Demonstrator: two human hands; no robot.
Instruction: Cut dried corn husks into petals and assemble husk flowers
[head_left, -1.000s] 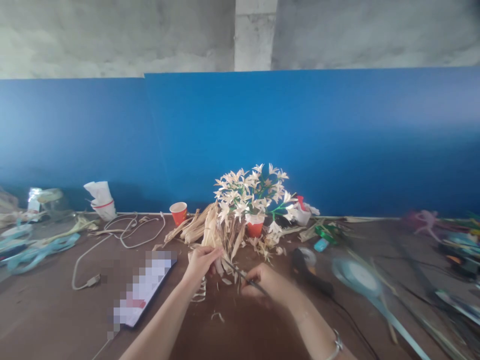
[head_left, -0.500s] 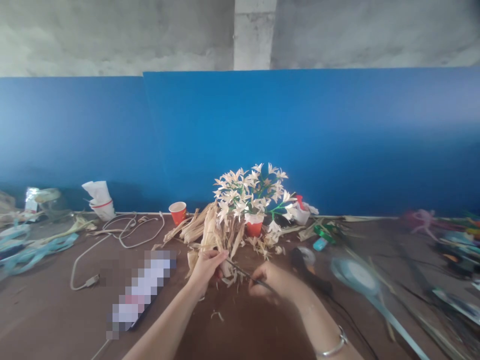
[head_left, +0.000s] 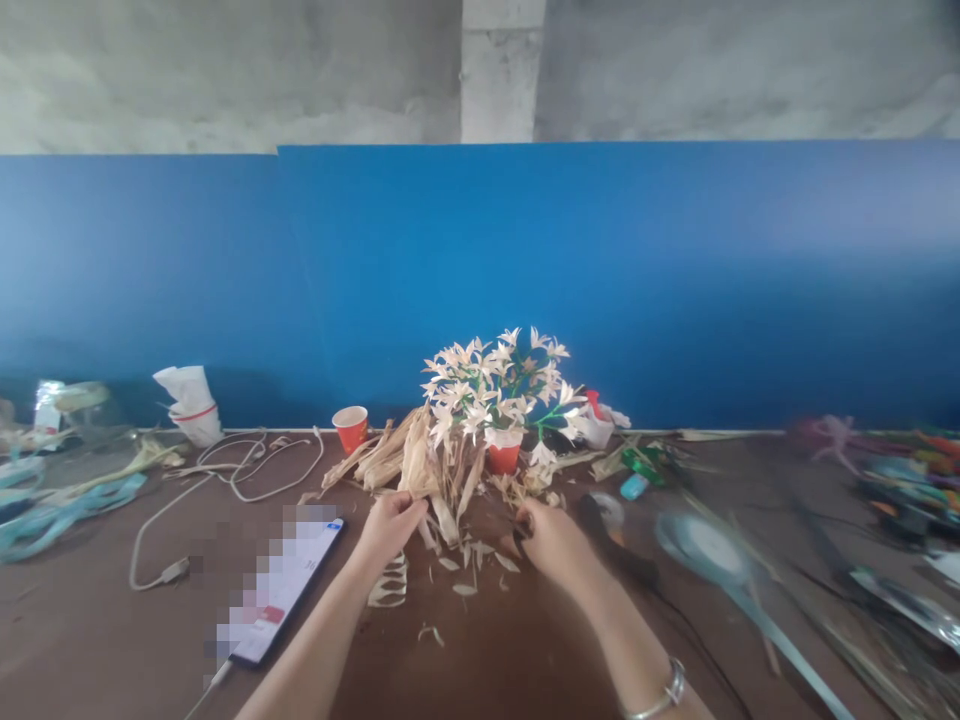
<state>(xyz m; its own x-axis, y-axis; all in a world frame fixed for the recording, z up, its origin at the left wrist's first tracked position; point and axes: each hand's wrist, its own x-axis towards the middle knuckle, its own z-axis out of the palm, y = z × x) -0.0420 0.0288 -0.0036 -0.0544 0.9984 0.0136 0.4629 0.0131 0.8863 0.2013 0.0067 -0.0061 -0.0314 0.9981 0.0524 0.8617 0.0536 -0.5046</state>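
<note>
My left hand (head_left: 390, 525) is closed in a pinch on a strip of dried husk (head_left: 439, 520) at the foot of a husk pile (head_left: 420, 465). My right hand (head_left: 551, 540) is curled shut a little to the right, over small husk cuttings (head_left: 465, 570); what it grips is hidden by the fingers. Behind both hands stands a red cup (head_left: 506, 455) holding a bunch of pale husk flowers (head_left: 499, 385) on green stems.
A phone (head_left: 281, 590) lies to the left with a white cable (head_left: 225, 475) beyond it. A second red cup (head_left: 350, 428), stacked white cups (head_left: 191, 405), a ribbon spool (head_left: 705, 545), a dark tool (head_left: 622, 555) and ribbon scraps lie about. A blue board (head_left: 600, 280) backs the brown table (head_left: 97, 630).
The thin dark tool seen in my right hand before no longer shows; that hand has turned and moved up towards the husk pile. My left hand shifted slightly left.
</note>
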